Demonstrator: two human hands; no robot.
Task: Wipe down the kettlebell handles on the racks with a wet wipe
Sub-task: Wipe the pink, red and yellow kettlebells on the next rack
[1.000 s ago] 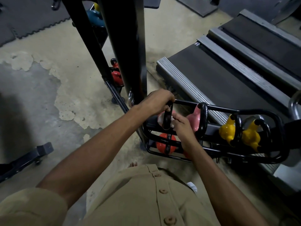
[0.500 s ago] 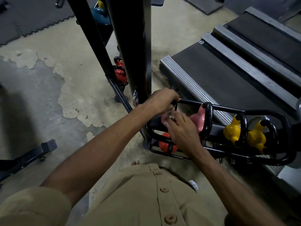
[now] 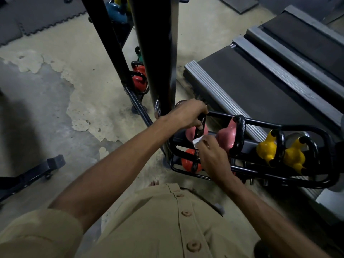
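Observation:
A low black rack [image 3: 260,125] holds two pink kettlebells and two yellow ones [image 3: 268,149] with black handles. My left hand [image 3: 188,114] grips the top of the black handle [image 3: 200,131] of the left pink kettlebell [image 3: 189,132]. Just below it, my right hand [image 3: 212,155] pinches a small white wet wipe [image 3: 197,142] against the lower part of that same handle. The second pink kettlebell [image 3: 226,135] stands untouched to the right. A red-orange kettlebell [image 3: 188,161] sits on the rack's lower tier, partly behind my right hand.
A thick black upright post [image 3: 154,53] rises just left of the rack, with red kettlebells [image 3: 138,79] and a teal one [image 3: 116,12] behind it. Treadmill decks [image 3: 260,81] lie to the right. A black equipment foot [image 3: 37,170] juts over the patchy concrete floor at left.
My right hand slid down the pink kettlebell's handle and the white wipe now shows at its fingertips. My left hand kept its grip on the handle top.

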